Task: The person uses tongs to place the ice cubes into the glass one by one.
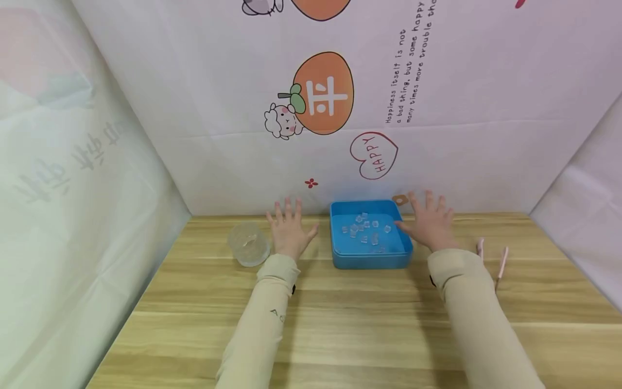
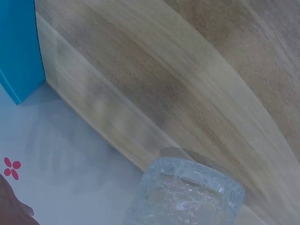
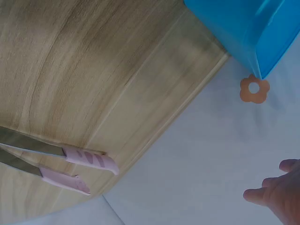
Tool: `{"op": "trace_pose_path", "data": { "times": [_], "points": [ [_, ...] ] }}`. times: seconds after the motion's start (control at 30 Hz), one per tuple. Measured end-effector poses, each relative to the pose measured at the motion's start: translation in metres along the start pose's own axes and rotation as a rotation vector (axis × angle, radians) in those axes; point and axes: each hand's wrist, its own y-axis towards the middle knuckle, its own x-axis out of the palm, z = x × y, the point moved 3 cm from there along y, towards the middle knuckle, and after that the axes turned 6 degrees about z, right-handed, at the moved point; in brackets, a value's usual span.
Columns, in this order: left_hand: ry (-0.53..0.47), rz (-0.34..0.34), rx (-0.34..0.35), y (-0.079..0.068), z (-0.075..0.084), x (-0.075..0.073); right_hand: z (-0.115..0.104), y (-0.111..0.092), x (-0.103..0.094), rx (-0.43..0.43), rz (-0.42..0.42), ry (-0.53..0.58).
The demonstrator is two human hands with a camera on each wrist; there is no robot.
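Observation:
Between my two hands stands a blue rectangular box (image 1: pixel 371 261) with several small clear cubes (image 1: pixel 360 227) on its bottom. My left hand (image 1: pixel 290 232) has its fingers spread and holds nothing, between the box and a clear textured glass (image 1: pixel 249 245). The glass also shows large in the left wrist view (image 2: pixel 187 194). Fingers spread as well, my right hand (image 1: pixel 431 222) is at the box's right side, its thumb overlapping the rim in the head view. Right of that hand lie tongs (image 3: pixel 91 159) with pink tips and metal arms, partly hidden by my right sleeve in the head view.
All of it stands on a wood-grain table (image 1: pixel 359 324). A white printed cloth (image 1: pixel 228 108) rises straight behind the table's far edge, and further white cloth (image 1: pixel 63 216) closes off the left and right sides.

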Motion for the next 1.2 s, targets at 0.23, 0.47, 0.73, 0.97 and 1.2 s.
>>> {"op": "trace_pose_path", "data": {
  "times": [0.23,0.47,0.73,0.97,1.2],
  "points": [
    [0.009,-0.009,-0.011,0.003,-0.019,-0.012,0.019,-0.005,-0.006,0.01,0.024,-0.02],
    [-0.086,-0.008,-0.051,0.002,-0.051,-0.026,0.046,-0.018,-0.007,0.051,0.0,0.004],
    [-0.07,0.053,-0.077,-0.006,-0.09,-0.033,0.083,-0.031,-0.002,0.075,0.031,-0.018],
    [-0.129,0.017,-0.095,-0.014,-0.113,-0.026,0.112,-0.048,0.001,0.147,0.042,-0.045],
    [-0.21,-0.027,-0.094,-0.021,-0.127,-0.014,0.132,-0.068,0.005,0.256,0.033,-0.026]
  ]
}}
